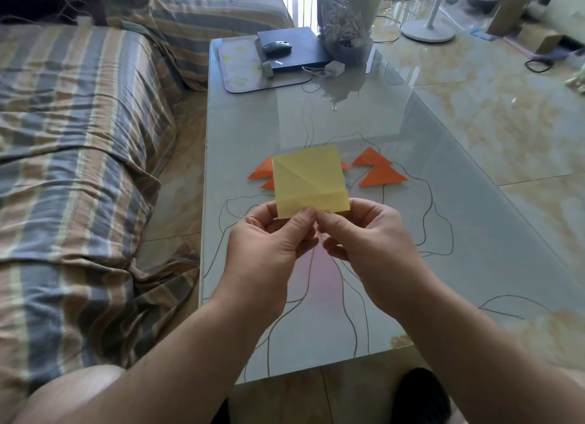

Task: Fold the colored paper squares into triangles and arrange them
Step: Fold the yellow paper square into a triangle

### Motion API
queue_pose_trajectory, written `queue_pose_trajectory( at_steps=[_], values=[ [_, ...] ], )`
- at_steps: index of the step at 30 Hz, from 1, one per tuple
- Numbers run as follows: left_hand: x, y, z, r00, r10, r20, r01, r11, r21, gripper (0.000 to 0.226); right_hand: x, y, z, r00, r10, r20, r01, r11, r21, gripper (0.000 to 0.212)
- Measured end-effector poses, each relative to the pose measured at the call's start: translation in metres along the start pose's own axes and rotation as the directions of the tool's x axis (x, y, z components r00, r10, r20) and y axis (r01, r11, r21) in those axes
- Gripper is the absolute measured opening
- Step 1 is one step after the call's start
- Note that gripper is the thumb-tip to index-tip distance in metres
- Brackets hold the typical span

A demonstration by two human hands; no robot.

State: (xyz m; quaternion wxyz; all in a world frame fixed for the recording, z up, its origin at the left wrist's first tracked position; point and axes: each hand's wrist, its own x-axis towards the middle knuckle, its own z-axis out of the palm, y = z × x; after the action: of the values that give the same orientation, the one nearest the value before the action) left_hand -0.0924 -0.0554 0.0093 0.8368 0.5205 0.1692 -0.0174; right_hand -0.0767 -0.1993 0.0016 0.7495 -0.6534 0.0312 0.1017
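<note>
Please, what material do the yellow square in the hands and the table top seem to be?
Yellow square: thin matte paper, judging by its sharp creases and slight translucence. Both the left hand and right hand pinch its lower edge. Table top: probably glass, glossy, since it mirrors the window light.

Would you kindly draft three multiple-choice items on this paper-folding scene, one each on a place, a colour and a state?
1. Where is the computer mouse?
A. on the dark laptop at the table's far end
B. on the sofa
C. beside the orange triangles

2. What colour is the paper held up in the hands?
A. orange
B. yellow
C. blue

3. What state is the held paper in?
A. crumpled into a ball
B. torn in half
C. flat, showing crease lines

Answers:
1 A, the mouse sits on the laptop.
2 B, the left hand and right hand pinch a yellow paper; the orange triangles lie on the table.
3 C, creases cross its flat face.
</note>
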Motion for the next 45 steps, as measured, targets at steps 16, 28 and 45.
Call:
queue_pose_trajectory(
  at_steps=[16, 28, 45],
  values=[
    [-0.001, 0.006, -0.003, 0.995, -0.021, 0.097, -0.005, 0.968, 0.252, 0.033, -0.003, -0.006, -0.002, 0.989, -0.133, -0.061, 0.123, 0.983, -0.136, 0.009],
    [0.004, 0.009, -0.006, 0.999, 0.028, 0.043, -0.038, 0.964, 0.264, 0.023, 0.002, -0.013, -0.006, 0.999, -0.006, -0.053, 0.005, 1.0, -0.018, 0.022],
    [0.013, 0.013, -0.011, 0.998, 0.067, 0.007, -0.066, 0.957, 0.282, 0.024, 0.007, -0.015, -0.01, 0.983, 0.173, 0.067, -0.169, 0.984, -0.063, 0.034]
  ],
)
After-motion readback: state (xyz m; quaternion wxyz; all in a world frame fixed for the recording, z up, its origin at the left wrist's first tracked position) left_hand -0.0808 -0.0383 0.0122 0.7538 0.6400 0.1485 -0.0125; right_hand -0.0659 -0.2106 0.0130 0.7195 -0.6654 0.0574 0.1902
